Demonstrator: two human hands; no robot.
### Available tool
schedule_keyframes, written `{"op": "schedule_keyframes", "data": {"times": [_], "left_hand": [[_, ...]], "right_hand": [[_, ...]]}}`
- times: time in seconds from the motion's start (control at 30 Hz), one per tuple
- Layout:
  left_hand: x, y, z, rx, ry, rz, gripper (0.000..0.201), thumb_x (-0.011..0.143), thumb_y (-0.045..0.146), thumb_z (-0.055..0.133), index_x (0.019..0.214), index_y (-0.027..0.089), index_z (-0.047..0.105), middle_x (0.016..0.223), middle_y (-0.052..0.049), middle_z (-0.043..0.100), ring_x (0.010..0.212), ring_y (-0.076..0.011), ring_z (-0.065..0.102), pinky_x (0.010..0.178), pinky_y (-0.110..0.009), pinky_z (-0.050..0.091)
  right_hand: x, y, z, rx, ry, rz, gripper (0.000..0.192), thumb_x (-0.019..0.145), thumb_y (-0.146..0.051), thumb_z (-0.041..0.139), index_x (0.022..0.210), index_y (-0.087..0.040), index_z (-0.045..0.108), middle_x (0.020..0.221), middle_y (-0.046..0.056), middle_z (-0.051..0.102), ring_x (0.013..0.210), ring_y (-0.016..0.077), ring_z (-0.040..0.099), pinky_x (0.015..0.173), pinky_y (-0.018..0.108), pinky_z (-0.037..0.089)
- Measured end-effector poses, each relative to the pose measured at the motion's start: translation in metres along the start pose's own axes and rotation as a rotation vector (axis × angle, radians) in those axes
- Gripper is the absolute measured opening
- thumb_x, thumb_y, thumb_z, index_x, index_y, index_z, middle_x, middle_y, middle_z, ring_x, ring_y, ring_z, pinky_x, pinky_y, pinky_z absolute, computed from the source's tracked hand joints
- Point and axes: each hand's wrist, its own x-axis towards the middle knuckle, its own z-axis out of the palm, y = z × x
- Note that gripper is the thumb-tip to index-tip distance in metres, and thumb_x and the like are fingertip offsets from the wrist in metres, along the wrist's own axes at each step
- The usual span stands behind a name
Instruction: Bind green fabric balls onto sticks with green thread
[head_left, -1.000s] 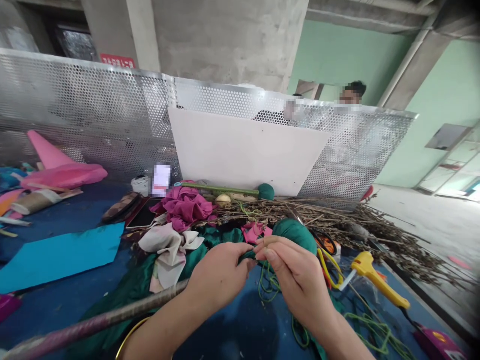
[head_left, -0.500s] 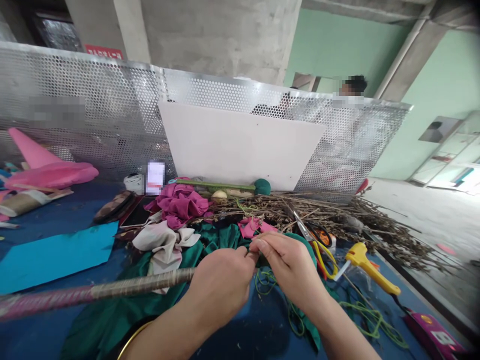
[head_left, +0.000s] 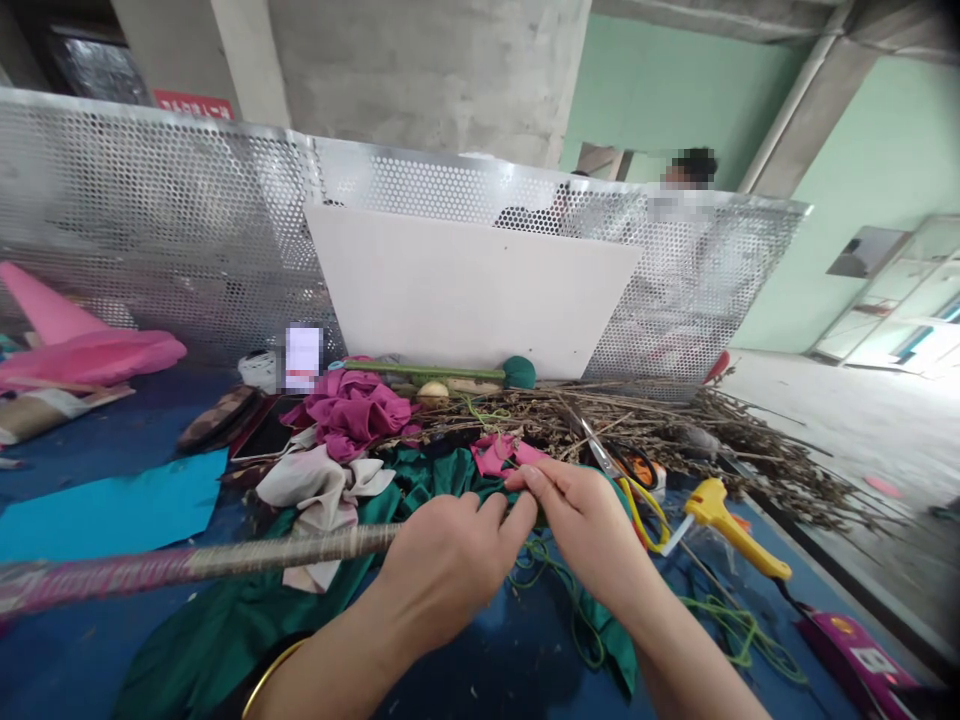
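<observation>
Holding the wrapped stick (head_left: 300,550) in my left grip (head_left: 454,560), I cannot tell whether my right grip (head_left: 589,520) holds anything; red sign (head_left: 193,105) illegible.

We look from the person's head, close behind and above the left hand (head_left: 457,555) and right hand (head_left: 589,525), facing forward and down across the worktop (head_left: 480,660) to the perforated screen (head_left: 150,220) beyond both hands.

wrapped stick (head_left: 300,550) | grey-brown, pinkish-purple toward left | tilted slightly | right part hidden in hands (head_left: 454,560)
</observation>
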Motion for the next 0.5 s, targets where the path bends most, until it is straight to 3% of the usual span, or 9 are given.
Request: {"op": "schedule_keyframes", "data": {"times": [0.33,0.5], "left_hand": [[0.000,-0.005,0.004,0.083,-0.017,0.008,0.038,0.088,0.009,0.040,0.124,0.012,0.050,0.090,-0.009,0.065,0.063,-0.0214,0.060,0.050,-0.032,0.045],[-0.002,-0.016,-0.002,-0.053,-0.025,-0.074,0.039,0.086,0.009,0.045,0.123,0.017,0.053,0.096,-0.008,0.068,0.069,-0.0229,0.064,0.053,-0.032,0.046]], "right_hand": [[0.001,-0.008,-0.002,0.019,-0.035,0.026,0.029,0.092,-0.028,0.045,0.076,-0.020,0.069,0.074,0.004,0.071,0.072,0.0193,0.066,0.063,0.027,0.047],[-0.005,-0.015,-0.033,0.097,-0.067,0.071,0.031,0.089,-0.035,0.049,0.068,-0.019,0.064,0.065,0.002,0.066,0.057,0.0154,0.059,0.050,0.024,0.042]]}}
